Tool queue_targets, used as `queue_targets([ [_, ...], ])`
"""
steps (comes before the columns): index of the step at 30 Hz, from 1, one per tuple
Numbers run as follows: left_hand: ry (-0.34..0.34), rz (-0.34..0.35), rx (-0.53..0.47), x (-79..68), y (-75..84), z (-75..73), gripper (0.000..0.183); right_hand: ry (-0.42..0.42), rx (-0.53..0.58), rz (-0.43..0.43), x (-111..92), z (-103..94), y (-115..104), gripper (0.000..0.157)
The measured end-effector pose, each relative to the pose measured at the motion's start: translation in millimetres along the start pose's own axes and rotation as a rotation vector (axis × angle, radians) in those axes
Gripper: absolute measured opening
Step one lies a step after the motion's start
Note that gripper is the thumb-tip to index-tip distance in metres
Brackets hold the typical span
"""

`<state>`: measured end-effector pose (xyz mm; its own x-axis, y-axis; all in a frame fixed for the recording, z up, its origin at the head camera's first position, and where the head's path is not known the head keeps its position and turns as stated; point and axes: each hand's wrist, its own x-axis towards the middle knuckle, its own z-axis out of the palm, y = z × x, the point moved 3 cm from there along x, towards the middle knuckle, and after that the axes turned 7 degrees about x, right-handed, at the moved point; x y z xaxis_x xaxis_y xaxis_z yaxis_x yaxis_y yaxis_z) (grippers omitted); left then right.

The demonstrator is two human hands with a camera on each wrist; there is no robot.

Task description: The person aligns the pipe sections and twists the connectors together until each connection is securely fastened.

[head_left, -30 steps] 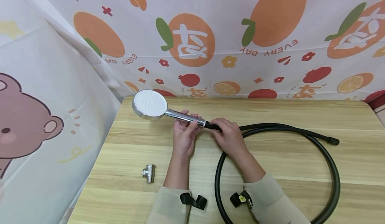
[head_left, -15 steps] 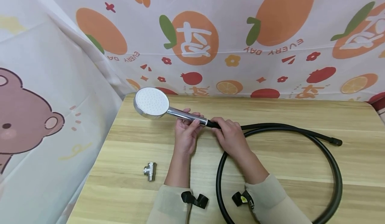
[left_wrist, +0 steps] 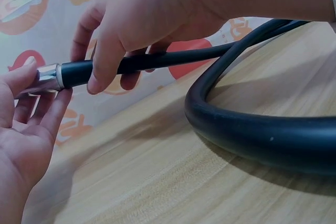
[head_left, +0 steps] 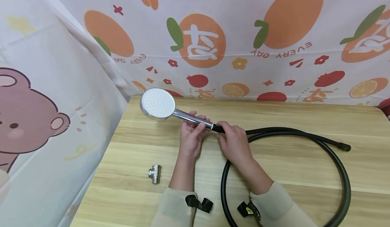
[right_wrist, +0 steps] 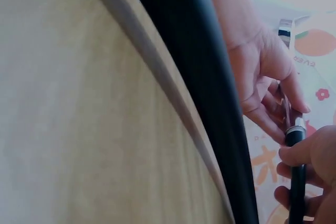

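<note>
Left hand point(head_left: 191, 139) curled round handle point(head_left: 184, 116) of shower head point(head_left: 158, 103) | right hand point(head_left: 237, 144) curled round hose point(head_left: 345, 183), further right | handle seemed slick, stiff; hose bendy, best held near handle

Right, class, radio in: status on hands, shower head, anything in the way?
Left hand holds shower head by its handle. Right hand grips black hose, end meeting handle. Metal tee fitting lies apart; nothing visibly blocking.

head view swung slightly left, shower head point(head_left: 158, 103), black hose point(head_left: 346, 187), metal fitting point(head_left: 155, 174) and bench point(head_left: 122, 149) all a touch farther right in it
</note>
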<state>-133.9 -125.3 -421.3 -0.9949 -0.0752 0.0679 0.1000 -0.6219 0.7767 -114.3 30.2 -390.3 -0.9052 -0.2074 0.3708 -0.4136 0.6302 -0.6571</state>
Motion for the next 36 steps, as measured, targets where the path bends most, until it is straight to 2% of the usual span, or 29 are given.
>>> queue_targets([
  [7,0.012,-0.017,-0.004,-0.8,-1.7,1.7,0.05,0.136,0.089,-0.017,-3,8.4,14,0.032],
  [12,0.023,-0.028,-0.011,-2.3,-2.5,1.0,0.051,0.266,0.158,-0.116,-6,18.2,25,0.028],
  [16,0.019,-0.023,-0.018,-2.3,-3.4,0.4,0.051,0.331,0.181,-0.185,-8,20.8,27,0.028],
  [29,0.001,-0.019,-0.002,-2.2,-4.5,-2.4,0.051,0.436,0.187,-0.248,-8,28.3,30,0.023],
  [36,-0.005,-0.013,-0.001,-0.2,-2.6,-6.0,0.051,0.42,0.213,-0.275,-6,27.8,28,0.027],
])
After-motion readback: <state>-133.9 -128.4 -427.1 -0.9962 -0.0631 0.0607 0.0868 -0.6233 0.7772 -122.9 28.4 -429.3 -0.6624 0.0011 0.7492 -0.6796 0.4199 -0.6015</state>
